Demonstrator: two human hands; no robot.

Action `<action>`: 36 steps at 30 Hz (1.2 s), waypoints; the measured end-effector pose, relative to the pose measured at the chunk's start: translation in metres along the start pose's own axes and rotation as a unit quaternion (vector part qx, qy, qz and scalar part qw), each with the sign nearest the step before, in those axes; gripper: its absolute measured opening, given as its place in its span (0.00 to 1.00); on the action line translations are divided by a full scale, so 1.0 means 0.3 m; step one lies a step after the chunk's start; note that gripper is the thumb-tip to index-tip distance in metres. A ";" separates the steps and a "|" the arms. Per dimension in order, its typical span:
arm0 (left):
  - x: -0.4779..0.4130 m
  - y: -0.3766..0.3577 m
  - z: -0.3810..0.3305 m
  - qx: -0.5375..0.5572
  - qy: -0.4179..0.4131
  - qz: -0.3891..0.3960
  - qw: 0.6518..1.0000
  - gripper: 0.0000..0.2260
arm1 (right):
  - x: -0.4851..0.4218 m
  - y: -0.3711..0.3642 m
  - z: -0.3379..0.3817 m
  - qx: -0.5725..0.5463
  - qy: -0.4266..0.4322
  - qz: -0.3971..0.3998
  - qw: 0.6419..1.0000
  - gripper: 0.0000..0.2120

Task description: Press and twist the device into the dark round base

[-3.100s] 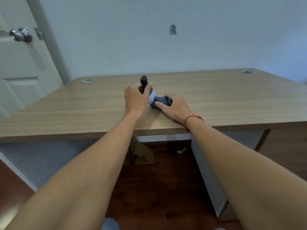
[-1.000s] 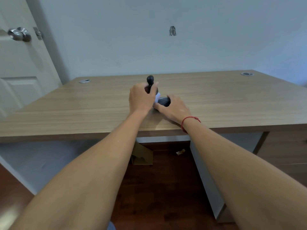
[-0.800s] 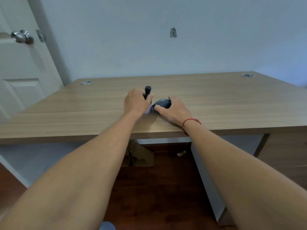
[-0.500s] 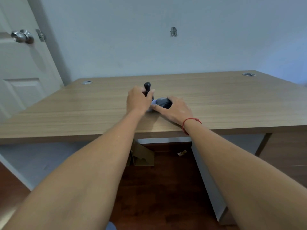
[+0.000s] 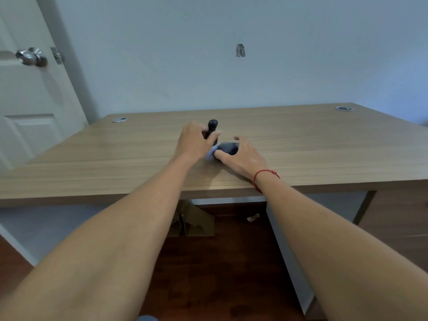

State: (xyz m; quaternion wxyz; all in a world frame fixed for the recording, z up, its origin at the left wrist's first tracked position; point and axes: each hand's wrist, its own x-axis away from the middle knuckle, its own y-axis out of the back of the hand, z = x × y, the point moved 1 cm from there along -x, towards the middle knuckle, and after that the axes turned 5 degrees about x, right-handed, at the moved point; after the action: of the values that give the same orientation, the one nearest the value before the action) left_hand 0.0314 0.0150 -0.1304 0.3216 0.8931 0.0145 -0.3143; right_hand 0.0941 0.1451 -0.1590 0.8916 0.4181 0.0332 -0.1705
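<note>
At the near middle of a light wooden desk [image 5: 301, 147], the left hand [image 5: 194, 141] grips an upright black cylindrical handle [image 5: 212, 128], while the right hand [image 5: 243, 156] curls over a dark rounded object [image 5: 228, 148] just beside it, thumb touching, fingertips lifted.

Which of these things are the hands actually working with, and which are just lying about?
In use:
- left hand, wrapped around a black handle
- right hand, fingers arched over a dark rounded object
- pale blue piece between the two hands

Lying about:
- desk with two cable grommets
- cardboard on the floor beneath
- door knob
- red wrist string
</note>
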 end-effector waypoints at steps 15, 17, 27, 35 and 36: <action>0.014 -0.001 -0.032 0.066 0.037 -0.047 0.996 0.21 | -0.001 0.001 -0.010 -0.010 0.014 0.046 0.999 0.53; 0.011 -0.003 -0.010 -0.029 0.058 -0.001 0.998 0.20 | 0.003 -0.003 -0.009 -0.016 0.007 0.039 0.999 0.56; 0.006 -0.039 -0.015 0.081 0.082 -0.032 0.993 0.20 | -0.003 0.009 -0.010 -0.058 0.022 0.061 0.996 0.50; 0.004 -0.019 -0.027 0.120 0.069 -0.055 0.989 0.21 | -0.004 0.015 -0.014 -0.090 0.033 0.081 0.992 0.49; 0.009 -0.022 -0.024 0.119 0.063 -0.056 0.989 0.22 | -0.003 0.015 -0.014 -0.093 0.035 0.083 0.992 0.49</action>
State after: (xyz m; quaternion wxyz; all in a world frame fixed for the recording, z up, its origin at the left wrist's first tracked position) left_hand 0.0359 0.0238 -0.1313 0.1936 0.9406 0.0476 -0.2747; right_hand 0.0952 0.1512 -0.1583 0.9360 0.3405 0.0454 -0.0767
